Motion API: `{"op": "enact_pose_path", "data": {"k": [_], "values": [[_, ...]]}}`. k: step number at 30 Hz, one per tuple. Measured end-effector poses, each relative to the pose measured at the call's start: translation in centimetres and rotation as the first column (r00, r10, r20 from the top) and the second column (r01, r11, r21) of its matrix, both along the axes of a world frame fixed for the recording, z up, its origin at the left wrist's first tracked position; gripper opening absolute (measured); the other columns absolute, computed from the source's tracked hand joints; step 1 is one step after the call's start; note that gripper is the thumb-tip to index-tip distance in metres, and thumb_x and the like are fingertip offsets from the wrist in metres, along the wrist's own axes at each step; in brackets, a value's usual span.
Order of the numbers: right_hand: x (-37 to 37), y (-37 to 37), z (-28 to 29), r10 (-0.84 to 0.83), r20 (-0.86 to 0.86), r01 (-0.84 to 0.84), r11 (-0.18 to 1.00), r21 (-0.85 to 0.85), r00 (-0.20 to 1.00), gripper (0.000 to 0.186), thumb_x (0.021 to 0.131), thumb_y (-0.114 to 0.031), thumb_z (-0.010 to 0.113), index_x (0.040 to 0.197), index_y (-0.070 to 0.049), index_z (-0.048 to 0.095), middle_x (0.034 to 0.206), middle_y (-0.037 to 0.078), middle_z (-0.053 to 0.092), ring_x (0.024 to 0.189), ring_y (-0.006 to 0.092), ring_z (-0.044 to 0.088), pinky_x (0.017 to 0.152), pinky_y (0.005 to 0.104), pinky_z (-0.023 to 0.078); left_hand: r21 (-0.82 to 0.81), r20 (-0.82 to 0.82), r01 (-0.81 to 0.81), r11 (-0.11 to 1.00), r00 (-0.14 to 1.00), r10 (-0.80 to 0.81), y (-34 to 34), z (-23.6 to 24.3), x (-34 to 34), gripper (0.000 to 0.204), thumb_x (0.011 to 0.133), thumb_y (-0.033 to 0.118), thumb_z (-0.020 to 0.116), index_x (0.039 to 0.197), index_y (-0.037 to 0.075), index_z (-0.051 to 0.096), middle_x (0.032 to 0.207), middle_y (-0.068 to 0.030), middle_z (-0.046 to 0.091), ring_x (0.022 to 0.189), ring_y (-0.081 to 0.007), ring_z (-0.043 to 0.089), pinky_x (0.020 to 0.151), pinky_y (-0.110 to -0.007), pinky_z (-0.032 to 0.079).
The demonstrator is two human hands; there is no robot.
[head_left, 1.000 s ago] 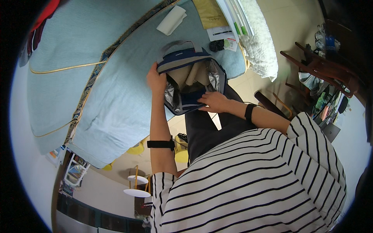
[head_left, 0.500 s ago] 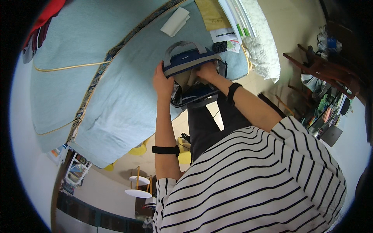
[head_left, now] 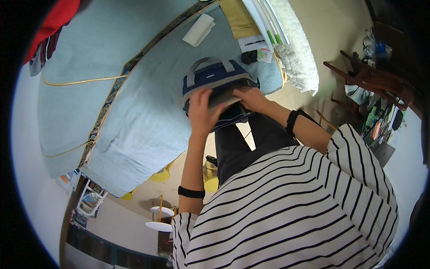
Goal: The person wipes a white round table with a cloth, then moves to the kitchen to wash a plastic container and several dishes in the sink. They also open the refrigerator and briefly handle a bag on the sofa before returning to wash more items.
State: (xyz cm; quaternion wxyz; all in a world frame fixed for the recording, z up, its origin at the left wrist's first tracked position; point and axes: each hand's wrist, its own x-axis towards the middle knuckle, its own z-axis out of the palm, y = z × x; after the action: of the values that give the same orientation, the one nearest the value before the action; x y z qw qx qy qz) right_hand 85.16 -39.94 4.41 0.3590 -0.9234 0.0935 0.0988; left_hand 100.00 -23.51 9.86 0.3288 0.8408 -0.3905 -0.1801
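Note:
A blue and grey fabric bag (head_left: 215, 76) with a grey handle stands at the near edge of the blue cloth-covered surface, its top unzipped and its mouth facing me. In the mouth lies a flat grey-beige piece (head_left: 226, 103), whose kind I cannot make out. The fingers of my right hand (head_left: 253, 98) pinch its right end. At the bag's left side, my left hand (head_left: 204, 114) reaches over the opening with fingers apart, its thumb close to the piece's left end. Shadow hides the bag's depths.
Beyond the bag lie a folded white paper (head_left: 199, 30), a dark fuzzy item (head_left: 249, 57) and a yellow-brown envelope (head_left: 239, 19). A fluffy white cover (head_left: 293, 58) hangs at the right. A wooden chair (head_left: 371, 78) stands farther right, a yellow stool (head_left: 210, 179) below.
My left hand has let go of the bag's left rim and moved over its mouth. The flat piece has come up into the opening with my right hand. The bag has shifted slightly nearer.

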Motion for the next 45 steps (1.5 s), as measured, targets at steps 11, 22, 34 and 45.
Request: {"op": "enact_pose_path", "data": {"k": [11,22,34,45], "values": [[1.6,2.0,4.5,-0.381,0.067,0.328,0.861,0.39,0.922,0.032,0.07,-0.011,0.066,0.099,-0.007,0.055,0.086,0.012,0.061,0.078,0.029,0.062,0.068,0.0358,0.049,-0.115,0.083,-0.079,0.99,0.993,0.089,-0.8,-0.7,-4.7,0.046,0.054,0.006,0.071,0.098,0.004,0.057,0.107,-0.0122,0.055,0.095,-0.0313,0.053,0.084,-0.042,0.041],[0.6,-3.4,0.5,0.005,-0.135,0.05,0.914,0.402,0.991,0.035,0.083,-0.019,0.057,0.115,-0.004,0.053,0.109,0.013,0.057,0.101,0.023,0.054,0.083,0.034,0.043,-0.282,-0.242,-0.388,0.878,0.914,0.326,1.1,-1.4,-5.0,0.02,0.065,0.009,0.065,0.085,0.008,0.063,0.082,-0.0094,0.062,0.082,-0.0305,0.059,0.071,-0.04,0.046],[5.6,2.2,4.0,-0.141,-0.231,0.244,0.82,0.517,0.963,0.047,0.089,-0.037,0.053,0.116,0.002,0.052,0.108,0.012,0.059,0.095,0.0195,0.058,0.077,0.0314,0.046,-0.212,-0.614,-0.631,0.746,0.68,0.4,2.0,-0.7,-9.2,0.093,0.057,0.05,0.077,0.127,0.0,0.039,0.116,-0.023,0.049,0.109,-0.0369,0.048,0.093,-0.04,0.039],[3.4,6.0,2.3,0.179,0.082,-0.193,0.803,0.564,0.981,0.025,0.09,-0.024,0.052,0.102,-0.004,0.061,0.098,0.007,0.061,0.09,0.0168,0.059,0.077,0.0292,0.045,0.034,-0.665,-0.76,0.649,0.467,0.582,11.8,-1.2,-11.3,0.026,0.08,0.018,0.06,0.099,0.0,0.061,0.083,-0.0056,0.063,0.073,-0.0124,0.058,0.062,-0.03,0.048]]}}
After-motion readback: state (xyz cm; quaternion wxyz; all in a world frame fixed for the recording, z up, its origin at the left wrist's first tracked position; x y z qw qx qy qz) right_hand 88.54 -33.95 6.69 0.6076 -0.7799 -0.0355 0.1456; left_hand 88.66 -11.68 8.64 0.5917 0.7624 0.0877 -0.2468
